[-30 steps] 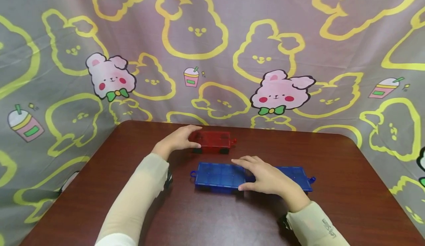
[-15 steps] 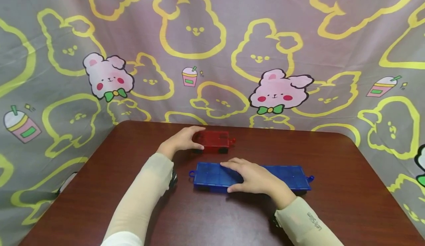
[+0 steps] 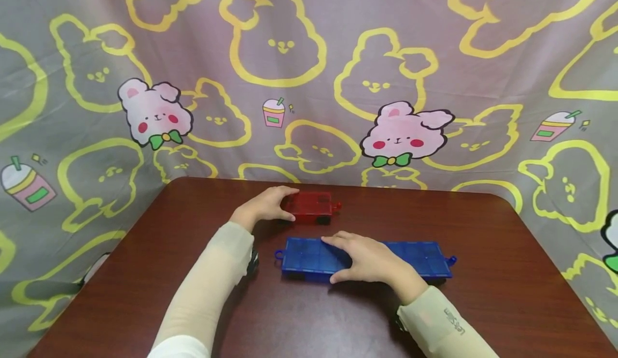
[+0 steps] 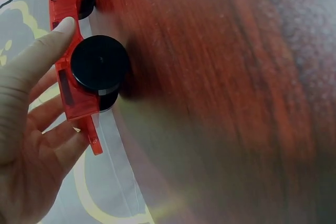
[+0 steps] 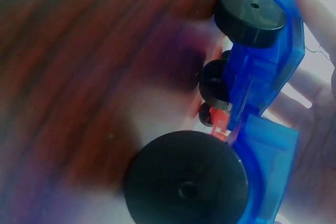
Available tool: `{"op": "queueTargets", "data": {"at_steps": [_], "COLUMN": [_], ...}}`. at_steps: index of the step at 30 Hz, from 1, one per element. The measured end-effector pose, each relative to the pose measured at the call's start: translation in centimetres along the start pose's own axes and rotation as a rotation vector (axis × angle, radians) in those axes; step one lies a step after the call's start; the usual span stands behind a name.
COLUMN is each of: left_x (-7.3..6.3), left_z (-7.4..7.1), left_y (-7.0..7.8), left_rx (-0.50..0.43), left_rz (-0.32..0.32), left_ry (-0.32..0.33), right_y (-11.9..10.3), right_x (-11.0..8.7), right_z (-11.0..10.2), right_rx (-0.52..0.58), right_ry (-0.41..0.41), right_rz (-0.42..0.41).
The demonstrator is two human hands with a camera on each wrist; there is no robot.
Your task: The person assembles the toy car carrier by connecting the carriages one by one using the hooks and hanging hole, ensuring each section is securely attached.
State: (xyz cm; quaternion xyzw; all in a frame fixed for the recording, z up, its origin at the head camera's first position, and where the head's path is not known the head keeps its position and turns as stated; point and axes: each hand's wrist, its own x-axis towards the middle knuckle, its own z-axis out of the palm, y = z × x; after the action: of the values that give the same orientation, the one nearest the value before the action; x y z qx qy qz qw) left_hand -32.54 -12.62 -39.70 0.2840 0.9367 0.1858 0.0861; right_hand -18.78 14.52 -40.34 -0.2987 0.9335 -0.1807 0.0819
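A see-through red toy car base (image 3: 314,205) with black wheels stands on the table. My left hand (image 3: 264,205) grips its left end, thumb on the near side and fingers round the far side. The left wrist view shows the thumb (image 4: 64,27) on the red side wall. In front, two blue toy car bases stand end to end: the left one (image 3: 309,256) and the right one (image 3: 425,257). Across the left one my right hand (image 3: 369,258) holds, thumb at its near side, fingertips over the far edge. This hand hides where the blue bases meet in the head view.
The brown table (image 3: 193,261) has rounded far corners. Behind it hangs a cartoon-print curtain (image 3: 309,63), close to the table's far edge. A blue loop (image 3: 279,254) sticks out at the left, and a blue hook (image 3: 451,261) at the right.
My right hand has slid left along the blue bases and its fingers have reached further over the left one. My left hand has moved slightly right, onto the red base. The bases look still.
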Motion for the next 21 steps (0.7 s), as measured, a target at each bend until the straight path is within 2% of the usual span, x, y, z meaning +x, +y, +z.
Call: {"op": "queueTargets", "data": {"at_steps": [12, 17, 21], "left_x": [-1.2, -2.1, -3.1], "left_z": [-0.6, -0.9, -1.3], "left_y": [-0.9, -1.2, -1.6], "left_rx": [-0.015, -0.02, 0.0], "left_rz": [0.022, 0.009, 0.028], "left_ry": [0.008, 0.025, 0.049], "right_y": [-0.2, -0.1, 0.2], "right_x": [0.0, 0.1, 0.0], "right_z": [-0.4, -0.4, -0.4], "right_rx": [-0.017, -0.035, -0.035], "right_ry": [-0.039, -0.028, -0.022], "right_rz": [0.08, 0.07, 0.056]}}
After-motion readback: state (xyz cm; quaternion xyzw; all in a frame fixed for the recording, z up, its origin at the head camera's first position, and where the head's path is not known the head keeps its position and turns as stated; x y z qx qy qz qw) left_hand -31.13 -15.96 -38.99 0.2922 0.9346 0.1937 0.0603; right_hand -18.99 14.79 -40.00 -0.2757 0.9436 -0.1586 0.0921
